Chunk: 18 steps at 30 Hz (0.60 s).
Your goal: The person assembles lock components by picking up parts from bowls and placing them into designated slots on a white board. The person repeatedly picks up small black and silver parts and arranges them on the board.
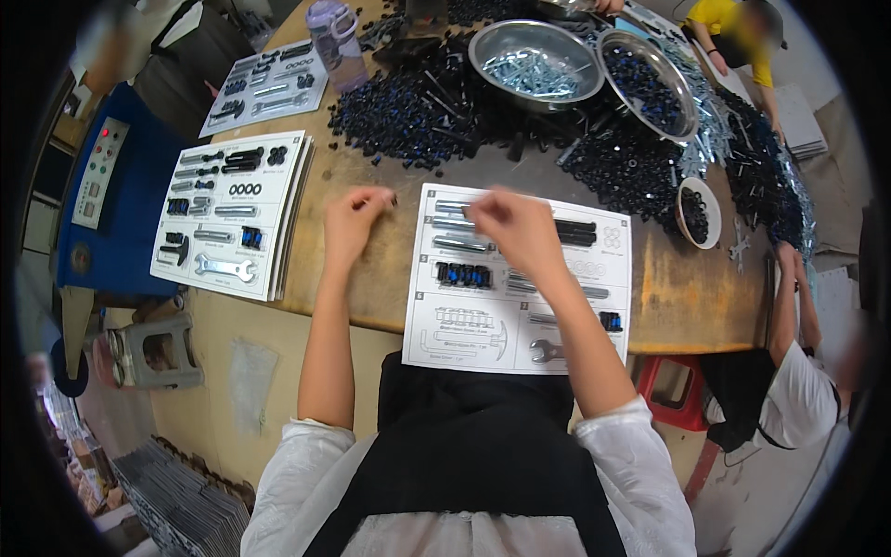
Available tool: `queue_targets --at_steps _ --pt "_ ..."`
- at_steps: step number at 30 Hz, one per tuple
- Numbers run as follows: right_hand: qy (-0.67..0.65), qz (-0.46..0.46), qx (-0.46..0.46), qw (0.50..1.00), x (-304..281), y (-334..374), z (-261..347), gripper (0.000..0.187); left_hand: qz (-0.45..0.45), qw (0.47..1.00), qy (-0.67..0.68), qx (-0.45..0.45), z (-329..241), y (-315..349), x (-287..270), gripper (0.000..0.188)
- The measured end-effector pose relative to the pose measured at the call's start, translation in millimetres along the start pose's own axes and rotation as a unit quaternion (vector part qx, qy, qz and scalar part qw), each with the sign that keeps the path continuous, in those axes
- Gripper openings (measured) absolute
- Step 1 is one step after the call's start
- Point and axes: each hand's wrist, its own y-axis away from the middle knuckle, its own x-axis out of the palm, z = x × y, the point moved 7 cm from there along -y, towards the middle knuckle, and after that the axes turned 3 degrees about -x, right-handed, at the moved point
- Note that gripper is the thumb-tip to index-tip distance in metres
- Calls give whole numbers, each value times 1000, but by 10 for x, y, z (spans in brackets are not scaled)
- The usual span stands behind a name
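A white printed hardware card (pixel 471 320) lies in front of me, its lower part reaching past the table's edge. Silver bolts (pixel 455 243), a row of black-and-blue nuts (pixel 464 276) and a wrench (pixel 546 351) sit over its outlined pictures; some outlines are bare. My right hand (pixel 520 230) is over the card's upper part, fingers pinched by the upper bolts; what they hold is unclear. My left hand (pixel 357 215) is left of the card, above the table, thumb and fingers pinched on a small dark piece (pixel 393 199).
Stacked filled cards (pixel 295 227) stand at left, another filled card (pixel 269 88) behind, beside a bottle (pixel 336 45). Loose black hardware (pixel 408 125) heaps across the back. Metal bowls (pixel 536 97) hold bolts and nuts; a small white bowl (pixel 698 213) is at right. Other people work at right.
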Motion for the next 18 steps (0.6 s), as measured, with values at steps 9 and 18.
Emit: queue_targets --at_steps 9,18 --pt "166 -12 -119 979 624 1223 -217 9 101 940 -230 232 -65 1309 557 8" --pt "112 -3 -80 990 513 1064 -149 9 66 959 -182 206 -55 1151 413 8"
